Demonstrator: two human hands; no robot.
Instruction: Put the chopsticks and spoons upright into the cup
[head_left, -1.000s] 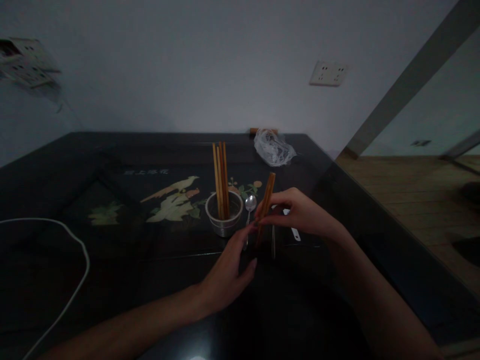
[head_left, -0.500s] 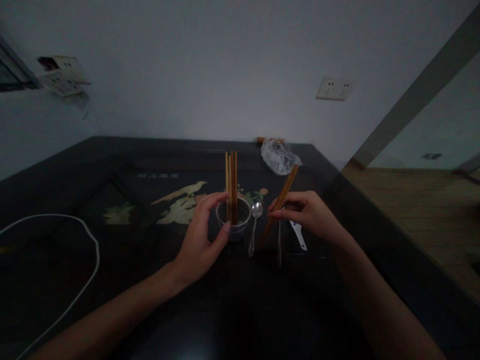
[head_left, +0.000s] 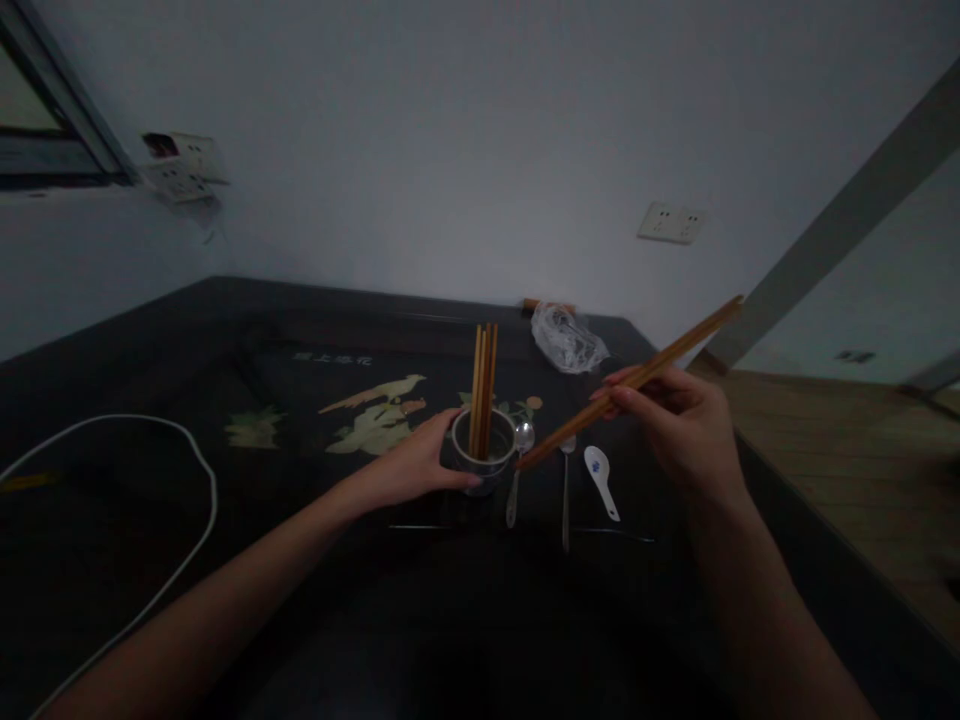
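My left hand [head_left: 431, 455] is wrapped around the left side of a round cup [head_left: 484, 470], thumb at the front. Several wooden chopsticks [head_left: 483, 385] stand upright inside it. Between thumb and fingers, my right hand [head_left: 675, 420] grips a pair of wooden chopsticks [head_left: 682, 345] held at a slant, their lower ends near the cup's right rim. Under and beside these lie a metal spoon [head_left: 513, 500], a second metal spoon [head_left: 566, 500] and a white ceramic spoon [head_left: 602, 485] with a blue mark.
A crumpled clear plastic bag [head_left: 566, 340] lies at the back of the dark table [head_left: 300, 620], against the wall. A white cable [head_left: 214, 490] loops on the left. Sockets [head_left: 670, 222] are on the wall, and a wooden floor [head_left: 810, 420] shows at right.
My right hand has moved right and tilted its chopsticks much flatter, uncovering the ceramic spoon. My left hand has closed around the cup from beside the standing chopsticks. The view has shifted slightly.
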